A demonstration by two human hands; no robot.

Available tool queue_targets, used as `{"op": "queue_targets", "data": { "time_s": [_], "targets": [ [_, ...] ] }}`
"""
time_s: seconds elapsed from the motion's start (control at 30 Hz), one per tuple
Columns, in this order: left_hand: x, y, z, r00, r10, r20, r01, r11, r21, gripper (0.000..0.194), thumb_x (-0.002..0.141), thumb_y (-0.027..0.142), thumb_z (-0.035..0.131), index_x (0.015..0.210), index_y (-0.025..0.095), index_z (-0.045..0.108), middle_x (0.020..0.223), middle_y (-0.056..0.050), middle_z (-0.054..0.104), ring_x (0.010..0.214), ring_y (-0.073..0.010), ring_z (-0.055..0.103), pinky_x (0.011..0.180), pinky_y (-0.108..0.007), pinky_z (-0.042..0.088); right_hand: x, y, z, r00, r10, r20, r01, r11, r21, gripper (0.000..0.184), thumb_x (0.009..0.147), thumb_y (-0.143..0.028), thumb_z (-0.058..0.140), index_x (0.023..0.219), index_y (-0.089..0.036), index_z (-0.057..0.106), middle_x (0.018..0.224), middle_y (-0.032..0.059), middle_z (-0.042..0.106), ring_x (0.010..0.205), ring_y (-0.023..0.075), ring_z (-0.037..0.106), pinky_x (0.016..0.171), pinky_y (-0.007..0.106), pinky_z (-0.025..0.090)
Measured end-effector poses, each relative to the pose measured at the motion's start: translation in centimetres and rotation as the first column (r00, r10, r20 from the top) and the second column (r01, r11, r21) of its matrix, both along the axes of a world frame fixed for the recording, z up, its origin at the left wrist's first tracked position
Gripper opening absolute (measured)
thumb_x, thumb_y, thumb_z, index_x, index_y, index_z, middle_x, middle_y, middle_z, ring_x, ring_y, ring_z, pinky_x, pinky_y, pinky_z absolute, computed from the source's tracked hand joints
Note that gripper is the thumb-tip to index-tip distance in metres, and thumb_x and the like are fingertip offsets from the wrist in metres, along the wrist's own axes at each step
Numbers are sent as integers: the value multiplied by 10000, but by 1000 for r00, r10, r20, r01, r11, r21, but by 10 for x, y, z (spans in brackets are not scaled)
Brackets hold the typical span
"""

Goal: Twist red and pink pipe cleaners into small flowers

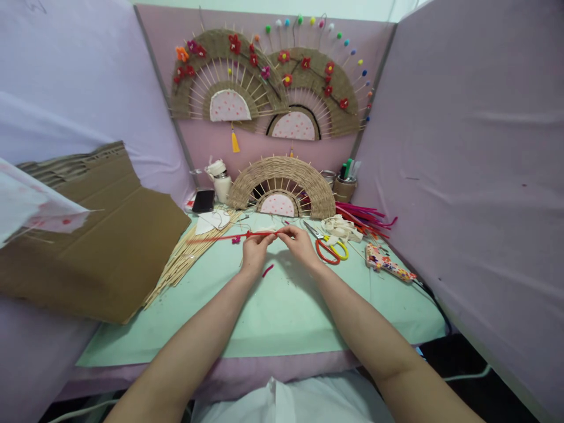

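Observation:
A red pipe cleaner (229, 237) runs leftward from between my two hands, its far end blurred and its near part bent into small loops. My left hand (256, 249) pinches it from the left, fingers closed. Fingertips of my right hand (296, 242) are closed on it too, almost touching the left ones. Just left of my hands a small magenta flower (236, 239) lies on the green cloth (299, 317). Below them is a short crimson pipe cleaner piece (268, 270). Scissors with red handles (326, 252) rest right of my right hand, overlapping yellow-handled ones (338, 248).
Bamboo sticks (185, 258) and a large cardboard sheet (88, 235) lie at left. A woven fan (282, 170) stands behind my hands, near a white bottle (221, 182). At right are pink and red pipe cleaners (368, 214) and a floral glue gun (388, 264) with a cord.

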State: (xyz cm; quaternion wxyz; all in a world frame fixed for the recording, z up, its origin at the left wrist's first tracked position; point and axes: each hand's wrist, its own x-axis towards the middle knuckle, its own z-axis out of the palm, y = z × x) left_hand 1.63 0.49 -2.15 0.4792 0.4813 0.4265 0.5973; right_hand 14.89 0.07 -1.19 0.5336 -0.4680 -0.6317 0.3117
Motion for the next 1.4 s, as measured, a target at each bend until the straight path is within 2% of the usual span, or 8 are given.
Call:
{"op": "queue_targets", "data": {
  "time_s": [0.17, 0.5, 0.63, 0.8, 1.0, 1.1, 1.23, 1.4],
  "targets": [
    [0, 2, -3, 999, -41, -25, 40, 998, -39, 176, 635, 266, 699, 751, 135, 676, 700, -67, 686, 745, -193, 645, 772, -318, 480, 1, -1, -1, 989, -55, 138, 45, 996, 73, 149, 785, -282, 516, 783, -175, 620, 818, 38, 629, 778, 152, 552, 739, 279, 416],
    [-4, 3, -5, 991, -16, -134, 6, 997, -71, 135, 639, 272, 694, 649, 145, 649, 659, -72, 674, 699, -199, 627, 732, -309, 467, -1, -5, 0, 959, -50, 278, 13, 991, 132, 98, 796, -211, 514, 768, -183, 604, 785, 32, 598, 759, 155, 531, 719, 279, 402],
    [-9, 3, -4, 971, -48, -236, 27, 995, -94, 108, 642, 212, 683, 568, 166, 619, 587, -51, 638, 611, -166, 578, 659, -262, 431, 2, -5, -1, 880, -49, 472, -55, 977, 204, 103, 818, -174, 496, 760, -186, 580, 791, 43, 569, 792, 174, 502, 733, 295, 380],
    [-16, 0, 1, 891, -80, -446, 78, 997, -23, 180, 664, 206, 651, 500, 193, 579, 545, -30, 618, 544, -145, 507, 585, -241, 397, 1, -6, -2, 777, -61, 627, -99, 971, 217, 86, 829, -176, 503, 775, -189, 569, 827, 58, 567, 815, 186, 488, 715, 298, 364],
    [-17, -2, 10, 930, -15, -368, 9, 1000, -17, 91, 633, 265, 702, 646, 182, 666, 611, -35, 622, 617, -168, 544, 635, -259, 413, 3, -4, 0, 917, -34, 397, -15, 993, 120, 99, 814, -225, 499, 779, -182, 581, 793, 30, 593, 751, 150, 516, 696, 272, 382],
    [-15, -4, 15, 959, 58, -276, -49, 998, 41, 208, 532, 225, 771, 729, 200, 705, 742, -43, 639, 741, -184, 564, 723, -264, 431, 3, -3, 3, 981, -24, 193, 26, 1000, -7, 119, 772, -271, 532, 758, -168, 590, 732, 15, 601, 681, 137, 519, 659, 262, 388],
    [-9, -7, 17, 984, -40, -171, 38, 999, -19, 149, 579, 257, 736, 703, 181, 706, 771, -56, 668, 785, -190, 577, 759, -284, 438, -2, -7, 8, 999, 48, -20, -51, 986, -161, 208, 741, -355, 548, 756, -155, 604, 661, -6, 576, 591, 110, 475, 582, 239, 369],
    [-10, -7, 16, 989, -50, -136, 38, 995, -90, 200, 601, 332, 720, 709, 166, 695, 684, -33, 646, 691, -149, 554, 656, -256, 414, 1, -8, 13, 993, 87, -79, -103, 968, -229, 255, 713, -404, 570, 752, -156, 613, 648, -9, 571, 574, 96, 458, 548, 222, 362]
  ]
}}
